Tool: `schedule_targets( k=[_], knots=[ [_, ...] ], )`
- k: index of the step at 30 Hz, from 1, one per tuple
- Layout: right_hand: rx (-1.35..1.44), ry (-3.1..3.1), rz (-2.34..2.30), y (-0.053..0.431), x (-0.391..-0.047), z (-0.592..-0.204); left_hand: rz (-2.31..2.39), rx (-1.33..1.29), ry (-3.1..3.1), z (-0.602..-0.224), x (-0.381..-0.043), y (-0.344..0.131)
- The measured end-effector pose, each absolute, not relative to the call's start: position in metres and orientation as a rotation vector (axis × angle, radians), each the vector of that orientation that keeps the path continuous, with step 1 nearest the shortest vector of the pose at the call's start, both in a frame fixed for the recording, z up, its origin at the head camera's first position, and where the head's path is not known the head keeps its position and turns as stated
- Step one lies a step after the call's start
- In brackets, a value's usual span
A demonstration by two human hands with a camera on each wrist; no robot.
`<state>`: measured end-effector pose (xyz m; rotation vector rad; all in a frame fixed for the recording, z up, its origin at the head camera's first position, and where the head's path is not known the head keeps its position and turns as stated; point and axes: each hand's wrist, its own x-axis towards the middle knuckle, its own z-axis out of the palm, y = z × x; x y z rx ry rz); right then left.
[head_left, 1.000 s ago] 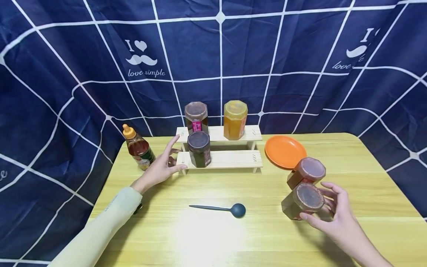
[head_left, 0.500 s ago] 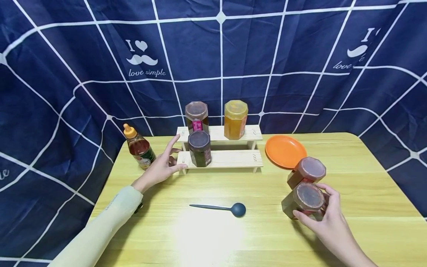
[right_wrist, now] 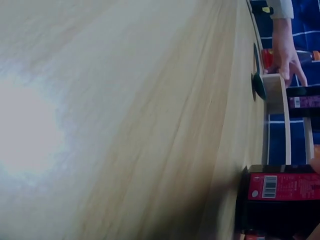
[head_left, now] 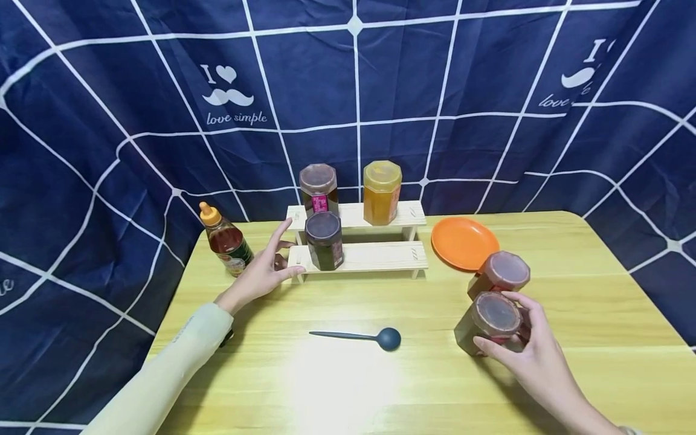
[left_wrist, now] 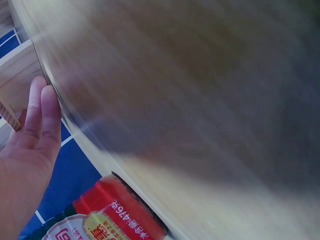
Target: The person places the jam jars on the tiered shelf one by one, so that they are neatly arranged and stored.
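My left hand (head_left: 261, 275) grips the left end of a two-tier wooden rack (head_left: 380, 257), thumb at the front of the lower shelf, index finger reaching the upper one. My right hand (head_left: 530, 356) holds a dark octagonal jar (head_left: 484, 329) at the table's right, thumb in front and fingers round its far side. In the right wrist view this jar shows a red barcode label (right_wrist: 282, 187). Right behind it stands a reddish jar (head_left: 500, 275). On the rack are a dark jar (head_left: 325, 241) below, and a dark jar (head_left: 319, 187) and an amber jar (head_left: 382, 193) above.
A squeeze bottle (head_left: 227, 241) with a yellow cap stands left of the rack, beside the left hand. An orange plate (head_left: 464, 243) lies right of the rack. A dark ladle-like spoon (head_left: 375, 338) lies mid-table. Blue gridded cloth (head_left: 315, 78) encloses the back and sides.
The right hand has closed in from beside the dark jar to hold it, and the jar has shifted slightly left. The left hand stays on the rack.
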<state>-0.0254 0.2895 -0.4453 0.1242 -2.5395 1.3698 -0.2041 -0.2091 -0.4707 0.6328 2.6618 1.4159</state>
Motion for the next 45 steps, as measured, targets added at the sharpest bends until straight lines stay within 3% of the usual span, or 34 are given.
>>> schedule_targets(
  k=[16,34,45],
  knots=[
    [0.218,-2.573,1.395,0.272,-0.042,-0.426,1.402,0.583,2.650,-0.468,-0.203,-0.209],
    [0.453,-2.492,1.634,0.240,-0.092,-0.401,1.401,0.583,2.656,-0.468,-0.204,-0.210],
    [0.419,-2.427,1.737,0.216,-0.117,-0.397,1.405,0.587,2.653,-0.469,-0.202,-0.210]
  ],
)
